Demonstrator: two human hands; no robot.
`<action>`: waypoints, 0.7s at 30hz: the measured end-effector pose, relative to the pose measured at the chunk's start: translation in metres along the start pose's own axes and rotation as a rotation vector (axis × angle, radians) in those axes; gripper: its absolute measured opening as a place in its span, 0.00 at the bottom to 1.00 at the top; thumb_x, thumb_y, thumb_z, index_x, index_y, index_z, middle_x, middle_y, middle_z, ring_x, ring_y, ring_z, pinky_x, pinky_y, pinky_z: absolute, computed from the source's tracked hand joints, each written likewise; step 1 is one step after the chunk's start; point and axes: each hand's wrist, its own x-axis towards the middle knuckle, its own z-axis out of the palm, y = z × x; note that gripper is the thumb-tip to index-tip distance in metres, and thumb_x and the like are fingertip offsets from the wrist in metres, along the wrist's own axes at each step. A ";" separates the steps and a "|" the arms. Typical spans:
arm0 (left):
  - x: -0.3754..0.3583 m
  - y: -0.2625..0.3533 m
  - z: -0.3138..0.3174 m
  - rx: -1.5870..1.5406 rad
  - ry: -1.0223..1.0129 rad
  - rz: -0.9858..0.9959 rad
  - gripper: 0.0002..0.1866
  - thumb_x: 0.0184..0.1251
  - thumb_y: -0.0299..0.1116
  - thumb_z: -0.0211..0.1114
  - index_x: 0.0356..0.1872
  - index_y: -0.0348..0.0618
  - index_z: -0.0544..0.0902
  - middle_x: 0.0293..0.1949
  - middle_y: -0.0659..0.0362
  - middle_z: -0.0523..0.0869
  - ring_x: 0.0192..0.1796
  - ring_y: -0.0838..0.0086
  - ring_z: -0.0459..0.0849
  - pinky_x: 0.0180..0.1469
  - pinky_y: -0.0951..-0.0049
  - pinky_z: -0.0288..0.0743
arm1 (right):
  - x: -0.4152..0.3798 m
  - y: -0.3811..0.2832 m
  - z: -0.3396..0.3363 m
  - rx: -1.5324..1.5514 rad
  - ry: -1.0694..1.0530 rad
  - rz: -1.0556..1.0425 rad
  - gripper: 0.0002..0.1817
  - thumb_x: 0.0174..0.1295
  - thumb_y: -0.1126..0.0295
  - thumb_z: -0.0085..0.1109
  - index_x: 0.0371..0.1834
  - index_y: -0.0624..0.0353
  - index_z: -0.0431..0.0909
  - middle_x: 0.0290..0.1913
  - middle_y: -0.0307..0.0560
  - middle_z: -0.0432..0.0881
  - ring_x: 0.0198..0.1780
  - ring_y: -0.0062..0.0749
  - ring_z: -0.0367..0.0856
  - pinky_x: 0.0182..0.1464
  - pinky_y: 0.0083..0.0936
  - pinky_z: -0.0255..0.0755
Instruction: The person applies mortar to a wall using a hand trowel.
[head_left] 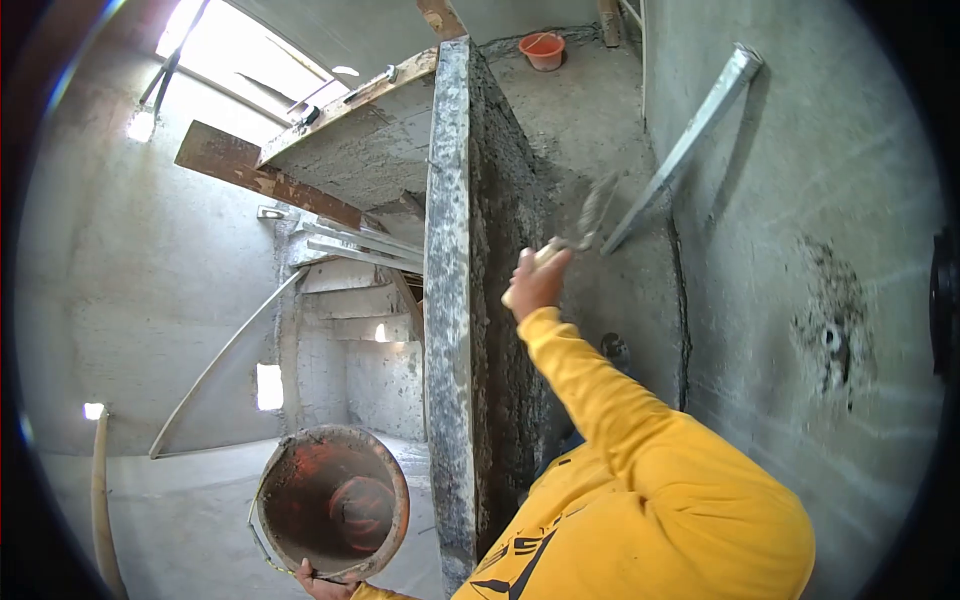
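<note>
My right hand [538, 282] is closed around the light handle of a trowel [598, 205], whose blade is grey with mortar and blurred by motion. The trowel is held out over the floor, right of a rough, mortar-covered low wall [507, 300]. At the lower left, my left hand [322, 586] grips the rim of a mortar-stained bucket [305, 480]. This bucket is tipped so that its inside faces me, with smears of mortar and reddish patches showing. A long, stained board [450, 250] runs upright in the view between my two hands.
A metal straightedge [690, 145] leans against the right wall, near a pipe opening [832, 338]. An orange bucket [543, 55] stands at the back. Wooden planks [270, 180] and metal bars [365, 245] lie left of the board, above concrete steps [350, 302].
</note>
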 end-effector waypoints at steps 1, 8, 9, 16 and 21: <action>-0.005 0.000 0.012 0.011 -0.015 0.024 0.25 0.63 0.38 0.62 0.59 0.37 0.80 0.57 0.52 0.84 0.56 0.60 0.84 0.62 0.59 0.78 | 0.002 0.030 0.016 -0.124 -0.136 -0.036 0.15 0.70 0.70 0.58 0.57 0.58 0.70 0.40 0.48 0.80 0.38 0.32 0.83 0.39 0.36 0.81; -0.015 0.000 0.073 0.045 0.054 0.021 0.25 0.64 0.39 0.61 0.59 0.36 0.80 0.58 0.53 0.84 0.58 0.60 0.82 0.65 0.59 0.74 | -0.005 -0.004 -0.067 -0.138 -0.823 0.440 0.12 0.63 0.69 0.61 0.48 0.60 0.78 0.41 0.61 0.85 0.49 0.53 0.87 0.52 0.43 0.79; -0.016 0.000 0.084 0.048 0.070 0.018 0.25 0.64 0.39 0.61 0.59 0.36 0.80 0.57 0.53 0.84 0.58 0.60 0.82 0.65 0.59 0.74 | 0.020 0.031 -0.060 -0.201 -0.741 0.195 0.13 0.62 0.67 0.63 0.47 0.59 0.79 0.42 0.59 0.86 0.47 0.55 0.87 0.50 0.43 0.79; -0.040 -0.012 0.164 0.064 0.164 -0.072 0.26 0.61 0.40 0.63 0.59 0.38 0.80 0.58 0.52 0.84 0.58 0.58 0.82 0.64 0.58 0.74 | 0.186 0.106 0.044 -0.327 -0.661 0.110 0.34 0.68 0.53 0.64 0.66 0.72 0.73 0.57 0.74 0.82 0.62 0.65 0.80 0.62 0.44 0.75; -0.077 -0.013 0.213 0.495 0.367 0.109 0.25 0.70 0.37 0.62 0.63 0.31 0.81 0.60 0.46 0.85 0.59 0.57 0.83 0.65 0.58 0.75 | 0.224 0.140 0.127 -0.213 -0.731 0.140 0.39 0.70 0.54 0.64 0.73 0.73 0.66 0.59 0.69 0.82 0.59 0.57 0.83 0.63 0.40 0.75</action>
